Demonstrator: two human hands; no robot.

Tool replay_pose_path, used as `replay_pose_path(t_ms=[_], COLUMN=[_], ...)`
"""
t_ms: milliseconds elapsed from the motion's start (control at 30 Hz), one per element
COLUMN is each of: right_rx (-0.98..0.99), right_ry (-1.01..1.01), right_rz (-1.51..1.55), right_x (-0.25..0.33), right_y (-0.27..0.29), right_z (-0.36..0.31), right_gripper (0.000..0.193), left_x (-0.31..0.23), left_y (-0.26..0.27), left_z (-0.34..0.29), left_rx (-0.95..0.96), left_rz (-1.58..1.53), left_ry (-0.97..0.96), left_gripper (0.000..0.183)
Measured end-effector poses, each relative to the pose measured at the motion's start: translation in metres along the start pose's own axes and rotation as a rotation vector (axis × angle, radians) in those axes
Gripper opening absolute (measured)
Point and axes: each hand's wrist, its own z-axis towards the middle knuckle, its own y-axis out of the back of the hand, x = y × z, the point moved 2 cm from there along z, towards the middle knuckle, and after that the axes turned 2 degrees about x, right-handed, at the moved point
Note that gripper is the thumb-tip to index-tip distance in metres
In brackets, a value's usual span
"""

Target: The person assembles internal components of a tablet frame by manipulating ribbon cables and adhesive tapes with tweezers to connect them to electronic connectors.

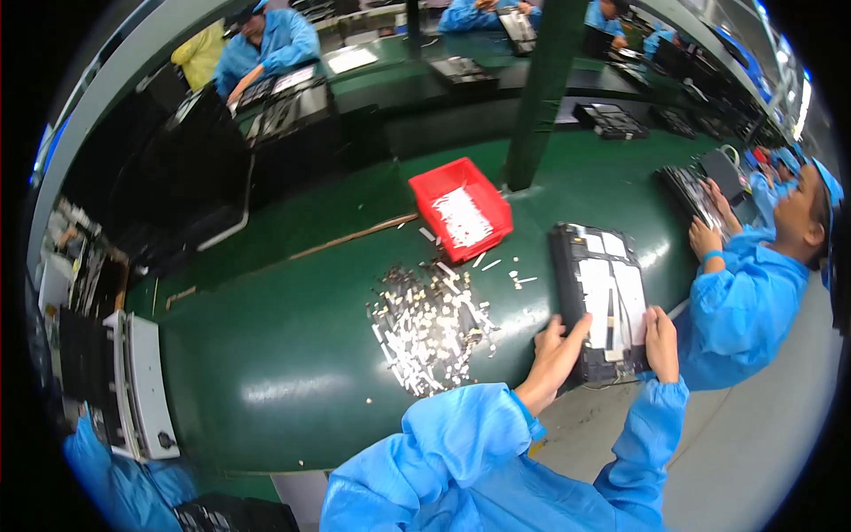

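A flat black electronic device housing [627, 309] with white battery-like panels and cables on its face is held tilted at the table's right front edge. My left hand [551, 362] grips its lower left side, with the thumb on the face. On the lower right side, my right hand [661, 344] is closed round the edge. The fingers behind the housing are hidden. To the left, a loose pile of small white strips and bits [427, 332] is spread on the green table [266, 341]. Just behind it stands a red plastic bin [506, 215] with white strips inside.
A green post [534, 115] rises behind the bin. At right, a co-worker [749, 297] in blue holds a similar black housing [694, 197]. More workers and black housings line the far bench. A white-edged panel [142, 386] stands at the left end, near another person's blue sleeve [106, 470].
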Motion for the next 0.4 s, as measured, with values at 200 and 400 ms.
replay_pose_path(t_ms=[200, 400], right_rx=[-0.105, 0.016], right_ry=[0.007, -0.126], right_rz=[0.254, 0.413], right_x=[-0.003, -0.010], right_y=[-0.004, -0.008], right_z=[-0.060, -0.088], right_gripper=[0.034, 0.032], left_x=[0.001, -0.028], left_y=[-0.025, 0.004], left_z=[-0.050, -0.112], left_rx=[-0.373, -0.024], left_rz=[0.449, 0.133], left_ry=[-0.537, -0.574], left_gripper=[0.078, 0.080])
